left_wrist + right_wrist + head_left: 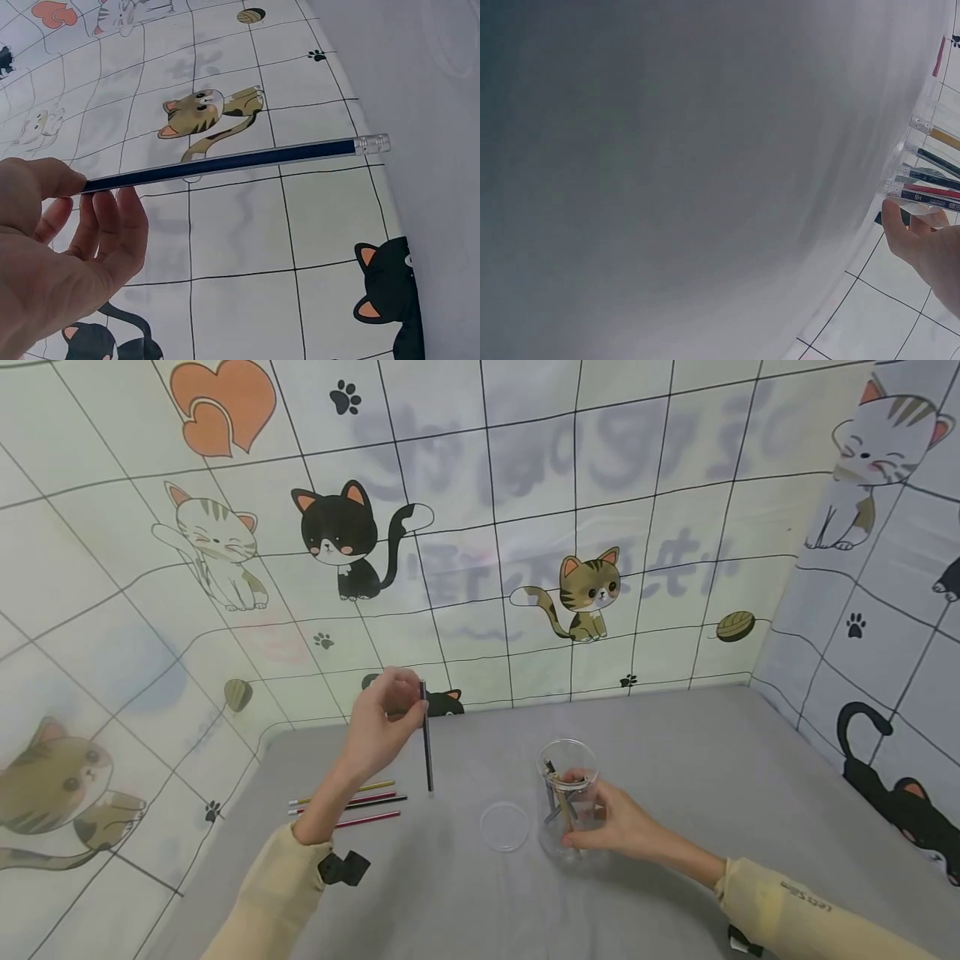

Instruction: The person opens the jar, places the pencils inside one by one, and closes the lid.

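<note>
My left hand [381,718] pinches a dark blue pencil [427,747] near its upper end, and the pencil hangs almost upright above the table. In the left wrist view that pencil [240,161] shows silvery stripes and a clear cap on its far end. My right hand [617,820] grips a clear cup [546,842] from its right side. Several pencils [561,806] lean inside the cup. The right wrist view catches the right hand [924,244] at its edge, beside pencils [930,199] with clear end caps, one marked HB.
A clear round lid [504,827] lies flat on the grey table [660,735], left of the cup. Several pencils [367,819] in yellow, red and black lie on the left side, partly behind the left forearm. A cat-patterned cloth [465,527] hangs behind the table.
</note>
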Tool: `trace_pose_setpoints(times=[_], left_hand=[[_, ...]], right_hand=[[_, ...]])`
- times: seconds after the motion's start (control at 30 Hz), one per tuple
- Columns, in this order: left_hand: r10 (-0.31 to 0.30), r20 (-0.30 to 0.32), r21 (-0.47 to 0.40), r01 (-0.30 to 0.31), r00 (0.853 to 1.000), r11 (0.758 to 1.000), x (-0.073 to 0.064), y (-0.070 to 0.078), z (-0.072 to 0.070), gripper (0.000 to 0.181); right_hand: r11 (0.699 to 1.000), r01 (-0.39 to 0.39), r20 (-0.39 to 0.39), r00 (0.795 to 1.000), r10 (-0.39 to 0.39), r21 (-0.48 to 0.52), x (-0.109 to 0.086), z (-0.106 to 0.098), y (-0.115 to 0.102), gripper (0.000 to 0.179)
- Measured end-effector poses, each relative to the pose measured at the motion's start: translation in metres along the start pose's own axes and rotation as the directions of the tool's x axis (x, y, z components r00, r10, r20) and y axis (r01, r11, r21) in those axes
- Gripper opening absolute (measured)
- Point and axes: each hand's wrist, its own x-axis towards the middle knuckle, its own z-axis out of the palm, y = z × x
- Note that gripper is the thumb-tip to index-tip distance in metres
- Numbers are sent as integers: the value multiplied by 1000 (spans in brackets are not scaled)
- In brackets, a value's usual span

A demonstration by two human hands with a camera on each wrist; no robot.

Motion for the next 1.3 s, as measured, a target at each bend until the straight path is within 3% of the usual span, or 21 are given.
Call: trace_pose_setpoints(times=[0.23, 0.4, 0.53, 0.7, 0.83, 0.93, 1.1, 1.3], left_hand=[[-9, -3, -65, 9, 1000, 998, 7, 14, -2, 24], [9, -17, -163, -11, 1000, 987, 13, 27, 0, 24], [38, -49, -252, -49, 998, 966, 17, 37, 1, 24], [80, -78, -304, -100, 994, 947, 20, 48, 1, 26], [103, -96, -355, -131, 990, 926, 23, 58, 3, 26], [114, -107, -406, -148, 988, 902, 25, 67, 7, 26], [153, -95, -480, -180, 984, 859, 26, 80, 17, 25], [179, -67, -507, -188, 981, 841, 25, 85, 33, 24]], right_hand=[[1000, 0, -1, 1000, 0, -12, 0, 0, -2, 68], [1000, 5, 0, 1000, -5, -13, 0, 1, -1, 64], [1000, 7, 3, 1000, -7, -15, 0, 1, 0, 66], [1000, 6, 0, 1000, -6, -17, 0, 1, -1, 67], [1000, 2, -2, 1000, -2, -26, -1, 0, -1, 50], [1000, 1, -2, 1000, -1, -31, 0, 1, -2, 46], [1000, -1, -5, 1000, 1, -21, 0, 1, -3, 46], [1000, 5, -4, 1000, -5, -7, 0, 1, -3, 40]])
